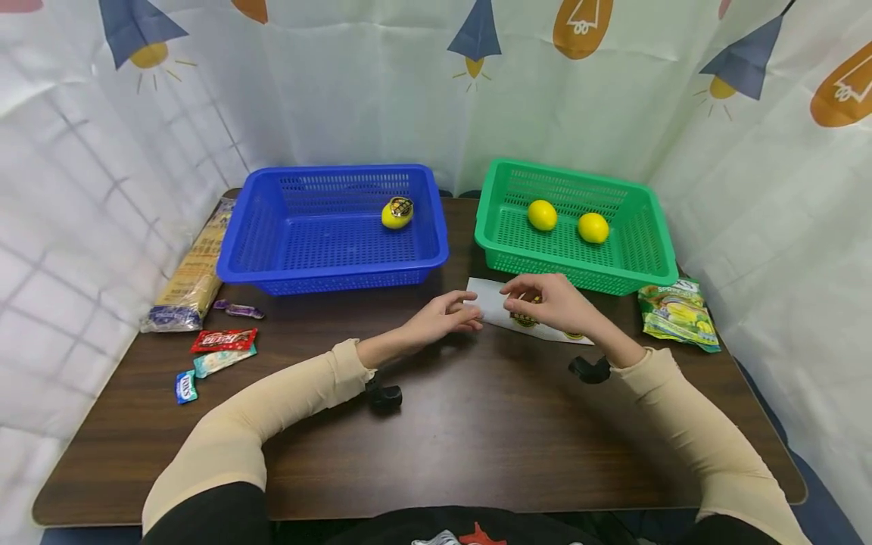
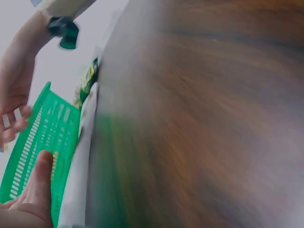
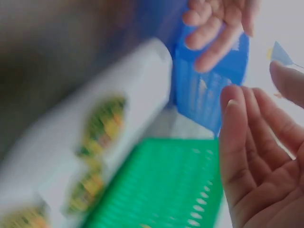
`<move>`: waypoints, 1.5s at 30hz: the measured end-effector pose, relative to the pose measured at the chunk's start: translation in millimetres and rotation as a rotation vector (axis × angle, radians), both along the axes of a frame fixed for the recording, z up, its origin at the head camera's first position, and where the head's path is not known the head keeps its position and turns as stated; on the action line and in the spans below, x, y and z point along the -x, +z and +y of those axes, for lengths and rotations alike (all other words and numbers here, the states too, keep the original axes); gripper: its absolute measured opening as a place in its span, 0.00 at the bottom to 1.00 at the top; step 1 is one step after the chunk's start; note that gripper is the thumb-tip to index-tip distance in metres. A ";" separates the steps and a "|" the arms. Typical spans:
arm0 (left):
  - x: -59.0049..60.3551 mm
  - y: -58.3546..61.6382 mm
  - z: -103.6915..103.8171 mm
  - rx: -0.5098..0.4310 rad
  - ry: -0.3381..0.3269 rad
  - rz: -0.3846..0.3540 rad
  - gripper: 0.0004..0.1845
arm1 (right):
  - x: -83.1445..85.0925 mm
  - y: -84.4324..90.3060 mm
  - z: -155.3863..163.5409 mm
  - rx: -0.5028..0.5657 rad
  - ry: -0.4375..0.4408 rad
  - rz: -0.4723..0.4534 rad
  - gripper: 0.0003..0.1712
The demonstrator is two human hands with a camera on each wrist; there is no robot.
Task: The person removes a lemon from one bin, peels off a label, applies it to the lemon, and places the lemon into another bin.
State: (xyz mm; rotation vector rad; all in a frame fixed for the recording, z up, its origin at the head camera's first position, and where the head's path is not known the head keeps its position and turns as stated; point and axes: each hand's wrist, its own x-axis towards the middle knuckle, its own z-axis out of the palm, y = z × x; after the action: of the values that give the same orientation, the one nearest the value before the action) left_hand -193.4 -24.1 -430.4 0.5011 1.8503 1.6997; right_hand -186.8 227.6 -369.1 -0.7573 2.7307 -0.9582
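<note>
Both hands hovered over a flat white plastic packet with yellow-green printed labels (image 1: 524, 316), lying on the dark brown wooden table (image 1: 477, 439) just in front of the green slotted plastic basket (image 1: 640, 257). Left hand (image 1: 443, 316) sat at the packet's left end, fingers relaxed and slightly bent, touching or nearly touching its edge; can't tell which. Right hand (image 1: 555, 301) was above the packet's middle, fingers loosely spread, gripping nothing, per the right wrist view. Two yellow lemons (image 1: 542, 215) lay in the green basket. Blue slotted plastic basket (image 1: 272, 250) to the left held one yellow labelled fruit (image 1: 397, 213). Green snack bag (image 1: 677, 312) lay right of the packet.
</note>
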 end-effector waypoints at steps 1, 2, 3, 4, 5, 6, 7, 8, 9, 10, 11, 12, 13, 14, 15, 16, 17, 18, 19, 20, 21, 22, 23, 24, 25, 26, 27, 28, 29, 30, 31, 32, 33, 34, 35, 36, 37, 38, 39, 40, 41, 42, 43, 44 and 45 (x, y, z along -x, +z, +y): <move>2.1 1.3 2.9 -0.034 0.014 -0.040 0.31 | 4.9 6.2 1.1 -0.013 0.013 0.025 0.17; 4.7 2.9 5.7 -0.054 0.027 -0.065 0.32 | 10.3 12.7 2.3 -0.024 0.021 0.056 0.16; 7.9 4.7 8.6 -0.071 0.038 -0.078 0.33 | 16.7 19.0 3.8 -0.027 0.023 0.083 0.16; 11.6 6.7 11.6 -0.084 0.051 -0.086 0.34 | 23.4 25.4 5.5 -0.028 0.020 0.115 0.15; 16.0 8.6 15.0 -0.094 0.064 -0.092 0.35 | 30.4 31.4 7.7 -0.027 0.013 0.147 0.15; 20.8 10.1 18.6 -0.105 0.075 -0.095 0.37 | 37.6 37.2 10.2 -0.029 -0.002 0.181 0.14; 26.0 11.1 22.2 -0.110 0.082 -0.094 0.38 | 44.9 42.4 12.8 -0.025 -0.022 0.212 0.14; 30.9 11.9 25.9 -0.117 0.088 -0.094 0.39 | 52.5 46.7 15.6 -0.021 -0.045 0.241 0.14; 36.1 12.0 29.7 -0.131 0.092 -0.098 0.40 | 60.2 51.0 18.3 -0.023 -0.070 0.268 0.14; 40.7 12.0 33.3 -0.144 0.097 -0.105 0.40 | 68.1 54.5 21.2 -0.026 -0.097 0.292 0.14; 45.4 11.3 37.0 -0.162 0.103 -0.114 0.41 | 76.3 57.5 23.9 -0.027 -0.124 0.312 0.15; 49.1 10.8 40.4 -0.177 0.109 -0.119 0.40 | 84.6 60.3 26.2 -0.026 -0.151 0.326 0.15; 52.6 9.9 43.6 -0.190 0.114 -0.124 0.40 | 93.1 62.4 28.4 -0.023 -0.177 0.333 0.16; 55.2 9.7 46.6 -0.199 0.125 -0.122 0.39 | 101.2 64.3 30.2 -0.023 -0.201 0.338 0.17; 57.8 9.1 49.2 -0.198 0.141 -0.112 0.38 | 109.2 65.9 31.6 -0.020 -0.226 0.334 0.19; 59.7 8.9 51.3 -0.197 0.161 -0.102 0.38 | 117.2 66.6 33.1 -0.018 -0.254 0.323 0.20; 61.8 8.4 53.2 -0.197 0.186 -0.093 0.37 | 124.9 66.8 33.9 -0.016 -0.278 0.312 0.21; 63.3 8.1 54.7 -0.194 0.213 -0.083 0.36 | 132.1 66.1 34.8 -0.012 -0.302 0.294 0.22; 65.0 7.6 55.7 -0.194 0.241 -0.074 0.35 | 139.2 64.4 36.1 -0.008 -0.327 0.269 0.24; 66.6 7.1 56.6 -0.194 0.269 -0.064 0.34 | 145.8 62.5 37.3 0.006 -0.351 0.240 0.25; 68.0 6.4 57.2 -0.196 0.293 -0.059 0.32 | 151.8 60.0 38.4 0.027 -0.375 0.208 0.27; 69.3 5.6 57.7 -0.202 0.314 -0.062 0.31 | 157.9 56.7 39.8 0.049 -0.395 0.176 0.28; 70.3 4.7 58.3 -0.203 0.328 -0.062 0.29 | 163.2 53.0 41.2 0.072 -0.414 0.142 0.29; 71.3 4.0 58.8 -0.202 0.336 -0.061 0.27 | 167.8 49.1 42.4 0.095 -0.432 0.103 0.30; 71.9 3.5 59.3 -0.198 0.340 -0.058 0.26 | 172.1 44.9 43.7 0.112 -0.447 0.070 0.31; 72.0 3.0 59.6 -0.195 0.340 -0.056 0.25 | 175.9 40.5 44.7 0.120 -0.458 0.045 0.31; 71.8 2.6 59.9 -0.190 0.340 -0.053 0.24 | 179.0 36.1 45.3 0.119 -0.468 0.023 0.31; 71.6 1.7 60.3 -0.185 0.338 -0.047 0.24 | 181.6 31.6 45.8 0.110 -0.477 0.003 0.32; 70.8 1.3 60.4 -0.180 0.336 -0.039 0.25 | 183.6 27.3 46.0 0.101 -0.486 -0.018 0.32; 69.8 1.0 60.2 -0.175 0.333 -0.027 0.25 | 185.3 23.3 45.9 0.084 -0.493 -0.032 0.32; 68.5 0.4 60.2 -0.167 0.329 -0.014 0.25 | 186.6 19.2 46.2 0.069 -0.500 -0.051 0.32; 67.2 -0.3 60.1 -0.159 0.323 -0.002 0.26 | 187.3 15.4 46.6 0.049 -0.507 -0.074 0.32; 66.2 -1.1 60.1 -0.152 0.318 0.011 0.26 | 187.5 12.0 46.9 0.030 -0.511 -0.101 0.32; 65.3 -1.7 60.1 -0.145 0.312 0.024 0.26 | 187.5 8.8 47.5 0.008 -0.511 -0.131 0.33; 64.2 -1.6 59.9 -0.139 0.306 0.035 0.26 | 187.5 5.9 48.2 -0.015 -0.509 -0.163 0.34; 63.5 -1.6 59.9 -0.134 0.300 0.045 0.26 | 187.4 3.4 48.9 -0.039 -0.503 -0.191 0.35; 63.1 -1.6 59.9 -0.132 0.296 0.052 0.26 | 187.3 1.1 49.9 -0.055 -0.496 -0.214 0.36; 62.9 -1.4 59.9 -0.131 0.294 0.058 0.27 | 187.1 -0.5 50.7 -0.072 -0.486 -0.228 0.37; 62.9 -0.8 59.9 -0.131 0.293 0.065 0.27 | 187.2 -1.5 51.1 -0.081 -0.477 -0.239 0.37; 63.1 0.1 59.9 -0.131 0.292 0.071 0.27 | 187.1 -2.0 51.3 -0.092 -0.472 -0.247 0.38; 63.4 0.9 60.0 -0.130 0.291 0.078 0.27 | 187.2 -2.1 51.5 -0.104 -0.467 -0.252 0.38; 63.9 1.7 60.2 -0.127 0.287 0.084 0.28 | 187.2 -1.9 51.5 -0.117 -0.462 -0.253 0.38; 64.5 2.5 60.5 -0.126 0.282 0.089 0.28 | 187.4 -1.4 51.6 -0.139 -0.455 -0.254 0.38; 65.1 3.4 61.0 -0.126 0.276 0.091 0.28 | 187.3 -0.6 51.6 -0.165 -0.446 -0.259 0.39; 65.7 4.3 61.6 -0.125 0.269 0.094 0.28 | 187.3 0.2 51.7 -0.194 -0.436 -0.266 0.39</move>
State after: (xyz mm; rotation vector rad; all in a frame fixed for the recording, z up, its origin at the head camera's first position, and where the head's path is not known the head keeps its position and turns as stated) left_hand -259.0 37.5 -426.1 0.4017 1.9579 2.0101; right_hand -374.1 279.3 -368.9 0.0062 2.7378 -0.7757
